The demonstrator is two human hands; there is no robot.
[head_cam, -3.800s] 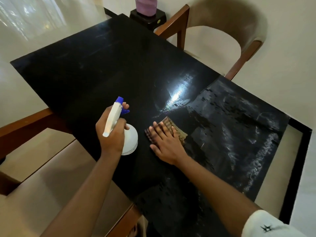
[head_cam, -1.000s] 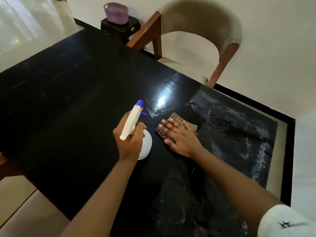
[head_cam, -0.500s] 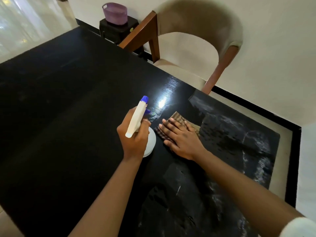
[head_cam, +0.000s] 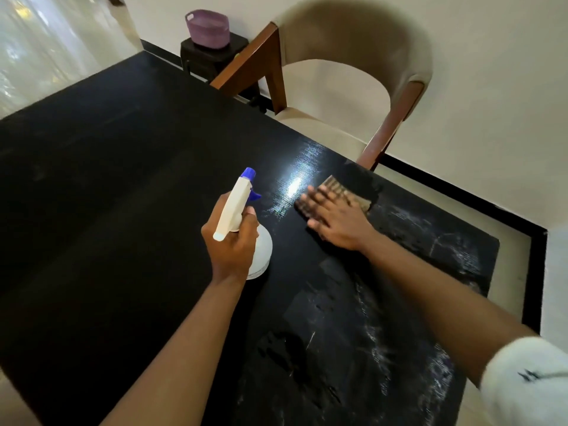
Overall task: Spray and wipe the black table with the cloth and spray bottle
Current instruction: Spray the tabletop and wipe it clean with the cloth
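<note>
Left hand [head_cam: 230, 244] is gripping the white blue-tipped spray bottle [head_cam: 235, 207], right hand [head_cam: 335, 219] is pressing the brown checked cloth [head_cam: 341, 187] flat-fingered near the glossy black table [head_cam: 107, 210]'s far edge — cloth could be sliding off there.

Reaching in from the near edge with both forearms bare, with a white sleeve [head_cam: 528, 382] at the right elbow. Gripping the neck of the spray bottle [head_cam: 236, 204] with the left hand [head_cam: 232, 241], fingers curled round it, wrist straight. Pressing flat on the cloth [head_cam: 341, 187] with the right hand [head_cam: 335, 219], farther off and to the right, fingers straight, spread and blurred.
</note>
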